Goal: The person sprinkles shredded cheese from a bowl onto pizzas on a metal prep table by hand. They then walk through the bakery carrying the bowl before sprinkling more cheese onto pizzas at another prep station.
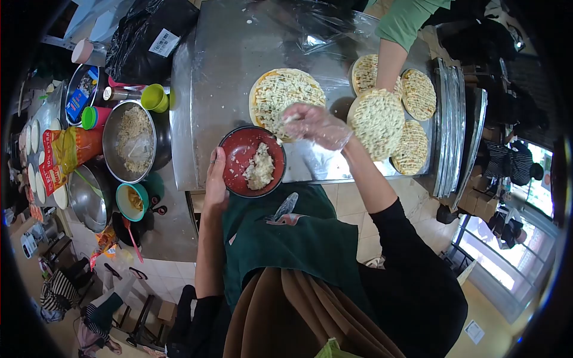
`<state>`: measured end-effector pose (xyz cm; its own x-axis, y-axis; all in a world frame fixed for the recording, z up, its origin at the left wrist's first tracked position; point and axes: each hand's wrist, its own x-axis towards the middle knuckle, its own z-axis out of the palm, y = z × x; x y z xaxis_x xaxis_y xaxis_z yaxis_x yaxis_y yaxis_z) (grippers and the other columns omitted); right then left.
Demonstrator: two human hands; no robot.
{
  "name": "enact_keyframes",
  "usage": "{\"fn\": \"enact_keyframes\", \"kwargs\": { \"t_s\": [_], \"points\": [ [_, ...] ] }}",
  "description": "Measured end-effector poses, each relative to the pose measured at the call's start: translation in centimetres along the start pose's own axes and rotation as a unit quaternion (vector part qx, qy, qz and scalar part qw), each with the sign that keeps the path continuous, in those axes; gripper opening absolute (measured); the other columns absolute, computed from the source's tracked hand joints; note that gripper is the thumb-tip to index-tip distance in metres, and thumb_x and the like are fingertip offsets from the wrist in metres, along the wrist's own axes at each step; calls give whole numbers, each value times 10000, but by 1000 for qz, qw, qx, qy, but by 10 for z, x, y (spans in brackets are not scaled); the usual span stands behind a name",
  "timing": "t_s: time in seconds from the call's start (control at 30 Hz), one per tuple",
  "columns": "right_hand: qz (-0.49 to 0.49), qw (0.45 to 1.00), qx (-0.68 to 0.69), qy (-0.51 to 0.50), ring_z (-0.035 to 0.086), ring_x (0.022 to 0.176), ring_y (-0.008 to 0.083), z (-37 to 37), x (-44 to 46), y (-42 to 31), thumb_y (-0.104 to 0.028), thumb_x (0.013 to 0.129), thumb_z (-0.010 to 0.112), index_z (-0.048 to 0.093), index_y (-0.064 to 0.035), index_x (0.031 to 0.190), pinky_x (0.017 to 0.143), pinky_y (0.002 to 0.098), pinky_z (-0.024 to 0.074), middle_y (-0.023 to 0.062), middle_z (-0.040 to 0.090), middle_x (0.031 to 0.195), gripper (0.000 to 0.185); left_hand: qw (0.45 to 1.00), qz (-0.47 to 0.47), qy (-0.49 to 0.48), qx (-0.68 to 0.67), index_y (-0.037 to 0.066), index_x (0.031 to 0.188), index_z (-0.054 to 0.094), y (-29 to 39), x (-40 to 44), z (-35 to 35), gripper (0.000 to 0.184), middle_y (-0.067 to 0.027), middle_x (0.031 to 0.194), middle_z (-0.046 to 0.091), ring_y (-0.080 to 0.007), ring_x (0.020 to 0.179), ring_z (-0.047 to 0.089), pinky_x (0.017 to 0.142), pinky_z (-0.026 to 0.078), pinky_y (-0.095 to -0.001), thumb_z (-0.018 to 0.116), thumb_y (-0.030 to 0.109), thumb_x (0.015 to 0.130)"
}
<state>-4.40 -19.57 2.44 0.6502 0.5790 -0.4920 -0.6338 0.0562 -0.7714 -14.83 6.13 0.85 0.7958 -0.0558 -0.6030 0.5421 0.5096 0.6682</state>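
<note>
Red bowl (234, 160), over near edge of table (218, 77), could spill white topping (259, 171) if left hand (216, 181) slackens; some may miss topped round (285, 92) if right hand (316, 126) loosens early. Left: half-curled, thumb gripping bowl rim, other fingers hidden. Right: gloved, closed, apparently pinching topping above round.

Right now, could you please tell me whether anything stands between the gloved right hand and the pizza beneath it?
Nothing visible stands between the right hand and the pizza; the red bowl is off to one side.
</note>
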Motion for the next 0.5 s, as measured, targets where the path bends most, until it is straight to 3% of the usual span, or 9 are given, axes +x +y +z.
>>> {"fn": "enact_keyframes", "kwargs": {
  "t_s": [0.1, 0.2, 0.33, 0.37, 0.47, 0.5],
  "points": [
    [-63, 972, -199, 108, 583, 851, 99, -41, 9, 24, -147, 844, 686, 621, -80, 995, 738, 259, 475, 1, 626, 938, 178, 1000, -5, 15, -4, 26, 1287, 455, -3, -3, -11, 536, -128, 1213, 576, -210, 1072, 593, 938, 478, -376, 395, 461, 979],
    [-83, 857, -462, 213, 604, 838, 133, -50, 8, 35, -169, 841, 657, 644, -76, 927, 755, 304, 479, 37, 662, 904, 127, 999, -16, 14, -25, 21, 1288, 450, -6, -6, -22, 548, -139, 1217, 574, -226, 1077, 592, 935, 480, -390, 379, 468, 981],
    [-118, 863, -421, 252, 630, 825, 256, -47, 10, 40, -177, 810, 613, 643, -92, 893, 785, 356, 479, 124, 665, 891, 123, 998, -21, 14, -53, 19, 1277, 466, 0, -17, -24, 525, -127, 1210, 578, -210, 1075, 586, 942, 464, -375, 362, 447, 992],
    [-88, 860, -436, 250, 630, 832, 227, -48, 9, 35, -197, 822, 627, 647, -96, 878, 788, 349, 482, 103, 673, 884, 117, 998, -20, 19, -56, 19, 1270, 476, 1, -19, -24, 512, -117, 1205, 582, -196, 1074, 583, 947, 454, -362, 358, 436, 997],
    [-56, 879, -399, 254, 628, 810, 171, -56, 10, 20, -210, 828, 663, 659, -79, 890, 752, 322, 496, 73, 679, 880, 145, 998, -12, 28, -49, 18, 1307, 421, -2, -21, -31, 562, -167, 1229, 561, -258, 1077, 592, 928, 485, -419, 361, 472, 982],
    [-97, 923, -293, 230, 626, 784, 136, -79, 19, 33, -216, 824, 697, 671, -56, 904, 712, 291, 506, 59, 677, 887, 180, 998, -8, 29, -48, 19, 1308, 419, -2, -23, -33, 562, -167, 1231, 560, -260, 1077, 592, 928, 486, -420, 361, 473, 982]
  ]
}}
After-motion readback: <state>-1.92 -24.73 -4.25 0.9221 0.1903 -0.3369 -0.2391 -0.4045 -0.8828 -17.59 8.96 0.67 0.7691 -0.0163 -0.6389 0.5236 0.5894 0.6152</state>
